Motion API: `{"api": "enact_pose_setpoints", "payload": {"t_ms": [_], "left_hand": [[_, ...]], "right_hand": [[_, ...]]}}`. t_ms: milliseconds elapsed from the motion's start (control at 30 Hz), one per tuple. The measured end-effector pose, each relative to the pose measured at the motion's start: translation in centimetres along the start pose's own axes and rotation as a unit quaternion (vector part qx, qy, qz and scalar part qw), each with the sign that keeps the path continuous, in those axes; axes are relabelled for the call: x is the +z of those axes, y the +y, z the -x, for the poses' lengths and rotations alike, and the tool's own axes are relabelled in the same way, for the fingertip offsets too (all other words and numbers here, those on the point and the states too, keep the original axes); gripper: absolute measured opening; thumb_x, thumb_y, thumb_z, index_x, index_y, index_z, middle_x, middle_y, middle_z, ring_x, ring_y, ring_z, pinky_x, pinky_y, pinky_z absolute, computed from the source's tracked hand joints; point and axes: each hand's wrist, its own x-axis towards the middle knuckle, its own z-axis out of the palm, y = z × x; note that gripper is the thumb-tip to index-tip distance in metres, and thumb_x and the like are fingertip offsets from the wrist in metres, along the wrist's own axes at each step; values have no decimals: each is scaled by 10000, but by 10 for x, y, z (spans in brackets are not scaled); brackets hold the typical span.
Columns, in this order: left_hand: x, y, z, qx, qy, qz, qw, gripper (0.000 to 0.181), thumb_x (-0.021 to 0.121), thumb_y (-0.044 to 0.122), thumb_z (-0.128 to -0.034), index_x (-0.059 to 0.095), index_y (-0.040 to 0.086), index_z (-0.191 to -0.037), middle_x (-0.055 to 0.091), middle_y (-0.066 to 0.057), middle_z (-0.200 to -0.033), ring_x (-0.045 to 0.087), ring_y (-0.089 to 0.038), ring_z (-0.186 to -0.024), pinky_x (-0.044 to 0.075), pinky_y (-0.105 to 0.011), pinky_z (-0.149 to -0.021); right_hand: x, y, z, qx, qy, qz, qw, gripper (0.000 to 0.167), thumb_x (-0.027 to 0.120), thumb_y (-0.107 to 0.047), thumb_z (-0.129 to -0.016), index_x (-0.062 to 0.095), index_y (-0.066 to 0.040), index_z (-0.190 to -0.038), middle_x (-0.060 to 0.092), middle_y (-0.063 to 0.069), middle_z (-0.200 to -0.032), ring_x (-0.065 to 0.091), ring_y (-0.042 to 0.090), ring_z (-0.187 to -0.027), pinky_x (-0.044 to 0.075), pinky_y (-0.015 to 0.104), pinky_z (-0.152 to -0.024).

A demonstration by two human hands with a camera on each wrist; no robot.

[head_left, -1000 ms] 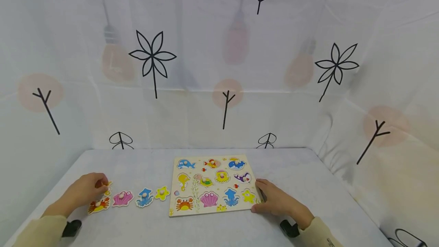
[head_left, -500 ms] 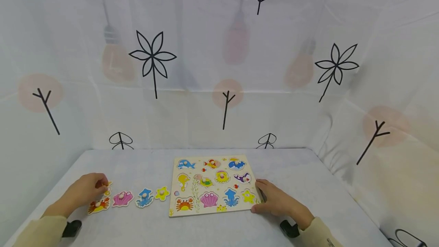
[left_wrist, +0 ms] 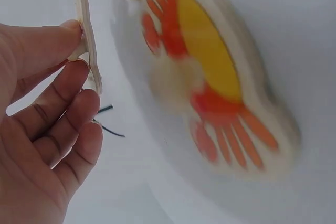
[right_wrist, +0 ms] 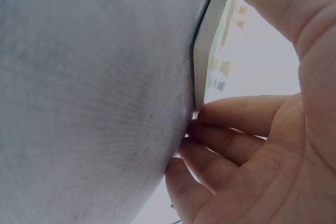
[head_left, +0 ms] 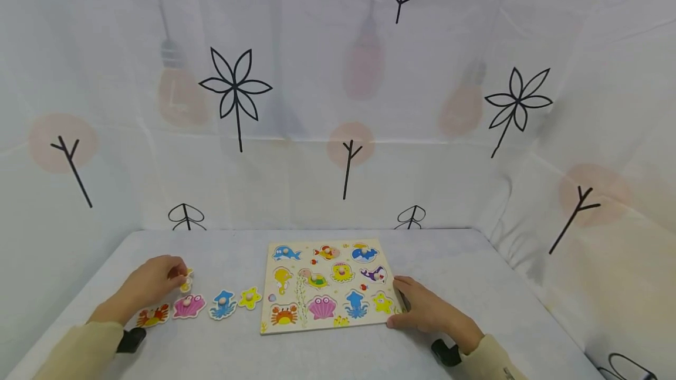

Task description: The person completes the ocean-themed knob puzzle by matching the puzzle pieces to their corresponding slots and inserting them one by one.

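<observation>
My left hand [head_left: 150, 283] pinches a small yellow puzzle piece [head_left: 186, 281] by its knob, off the cloth. In the left wrist view that piece [left_wrist: 86, 30] shows edge-on between thumb and fingers. Below the hand lies a crab piece [head_left: 153, 314]; beside it are a pink shell piece [head_left: 189, 306], a blue squid piece [head_left: 223, 304] and a yellow starfish piece [head_left: 250, 297]. My right hand [head_left: 425, 308] holds the near right corner of the wooden puzzle board [head_left: 293, 328], thumb at the front edge and fingers along the right side.
Several knobbed sea-animal pieces sit in the board, among them a turtle [head_left: 317, 280] and an octopus [head_left: 342, 272]. A pale cloth covers the table [head_left: 222, 356]. Printed curtains [head_left: 296, 180] stand behind and at both sides.
My left hand has lifted the yellow piece from behind the crab piece and moved right, above the pink shell piece. My right hand and the board have stayed still.
</observation>
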Motion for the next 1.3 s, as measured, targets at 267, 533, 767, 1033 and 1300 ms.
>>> {"api": "enact_pose_setpoints", "payload": {"t_ms": [267,533,767,1033,1300], "left_hand": [[11,26,-12,269,86,38,9996,100,707,152,-849,635,110,-904,556,9,-821,493,-181,-775,469,-370,-706],[22,61,-26,481,5,46,9988,99,721,154,-843,646,129,-902,549,21,-814,491,-168,-770,469,-358,-715],[35,89,-36,512,-80,62,9986,92,728,167,-840,644,163,-877,530,33,-802,485,-157,-767,458,-340,-731],[44,118,-43,794,-87,119,9967,99,728,164,-841,630,177,-838,509,49,-772,469,-141,-749,429,-322,-704],[53,140,-46,1082,-141,151,9939,123,722,162,-851,610,191,-810,488,59,-759,456,-131,-739,405,-314,-690]], "right_hand": [[0,-1,0,14,12,22,10000,987,814,-517,-667,408,-30,-1424,355,149,-1477,322,366,-1357,271,546,-1066],[-1,-1,0,11,15,-8,10000,990,815,-513,-668,405,-24,-1425,354,152,-1478,316,367,-1360,263,550,-1068],[0,0,0,21,-11,11,10000,990,811,-515,-673,401,-21,-1426,348,153,-1481,310,366,-1364,259,548,-1071],[0,0,1,-14,0,-13,10000,985,813,-511,-672,405,-24,-1425,349,151,-1482,309,363,-1366,257,546,-1073],[1,1,-1,-4,-10,27,10000,988,809,-524,-670,405,-34,-1428,347,144,-1487,305,356,-1370,258,542,-1074]]}}
